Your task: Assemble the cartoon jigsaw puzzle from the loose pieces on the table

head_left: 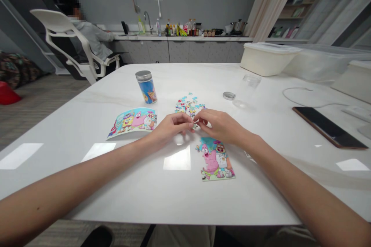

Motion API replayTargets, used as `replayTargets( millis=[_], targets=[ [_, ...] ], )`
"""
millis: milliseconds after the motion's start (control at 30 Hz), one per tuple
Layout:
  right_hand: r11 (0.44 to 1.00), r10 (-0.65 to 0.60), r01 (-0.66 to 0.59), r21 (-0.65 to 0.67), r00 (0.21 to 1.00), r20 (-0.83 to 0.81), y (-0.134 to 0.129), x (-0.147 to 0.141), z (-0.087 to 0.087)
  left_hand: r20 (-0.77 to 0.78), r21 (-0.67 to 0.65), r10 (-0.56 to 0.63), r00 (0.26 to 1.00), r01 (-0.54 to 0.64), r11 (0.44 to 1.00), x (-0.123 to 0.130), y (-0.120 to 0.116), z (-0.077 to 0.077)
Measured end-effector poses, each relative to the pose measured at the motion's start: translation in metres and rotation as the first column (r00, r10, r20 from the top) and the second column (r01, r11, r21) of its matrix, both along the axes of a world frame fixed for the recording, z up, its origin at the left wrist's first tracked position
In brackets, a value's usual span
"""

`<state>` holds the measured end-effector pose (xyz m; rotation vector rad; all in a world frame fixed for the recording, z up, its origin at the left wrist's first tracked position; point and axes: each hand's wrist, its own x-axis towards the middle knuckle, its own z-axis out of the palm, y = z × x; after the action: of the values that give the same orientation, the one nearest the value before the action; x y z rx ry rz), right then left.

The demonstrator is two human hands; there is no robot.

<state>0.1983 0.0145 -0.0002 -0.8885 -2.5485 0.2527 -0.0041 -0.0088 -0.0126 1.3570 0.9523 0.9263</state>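
My right hand (217, 125) pinches a small pale jigsaw piece (194, 122) between its fingertips. My left hand (171, 127) comes in from the other side, its fingertips touching or almost touching that piece. Just beyond the hands lies a heap of loose jigsaw pieces (189, 106). Nearer me sits a partly assembled cartoon jigsaw (216, 160), and a printed cartoon picture sheet (132, 122) lies to the left. Farther back stand a blue cartoon-printed jar with a metal lid (146, 87), a clear jar (246, 90) and a loose metal lid (228, 95).
The white table (95, 123) holds a dark smartphone (329, 127), a white cable (301, 96) and white storage boxes (266, 59). Behind it, a seated person (92, 36) occupies a white chair (66, 38) near a counter with bottles (179, 29).
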Motion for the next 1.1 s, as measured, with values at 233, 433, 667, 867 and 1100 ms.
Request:
replayTargets(
  millis=[233, 433, 667, 867, 1100],
  targets=[
    [1.0, 0.004, -0.004, -0.017, 1.0, 0.022, 0.001, 0.004, 0.0, -0.065, 0.024, -0.039, 0.997, 0.04, 0.999, 0.001, -0.003, 0.0],
    [0.999, 0.001, 0.002, -0.054, 0.999, 0.047, 0.004, 0.008, -0.003, -0.066, 0.02, -0.026, 0.997, 0.028, 0.999, 0.002, -0.003, 0.001],
    [0.997, 0.013, -0.006, -0.083, 0.997, 0.079, 0.003, 0.008, -0.001, -0.05, 0.03, -0.062, 0.997, 0.064, 0.997, 0.001, -0.001, -0.001],
    [0.989, 0.054, -0.041, -0.145, 0.995, 0.086, -0.004, 0.012, 0.016, -0.325, 0.039, -0.344, 0.881, 0.376, 0.926, -0.005, -0.01, 0.022],
    [0.763, 0.332, -0.161, -0.626, 0.929, 0.165, -0.024, 0.013, 0.038, -0.483, -0.152, -0.477, 0.735, 0.466, 0.872, 0.0, -0.039, 0.034]
  ],
)
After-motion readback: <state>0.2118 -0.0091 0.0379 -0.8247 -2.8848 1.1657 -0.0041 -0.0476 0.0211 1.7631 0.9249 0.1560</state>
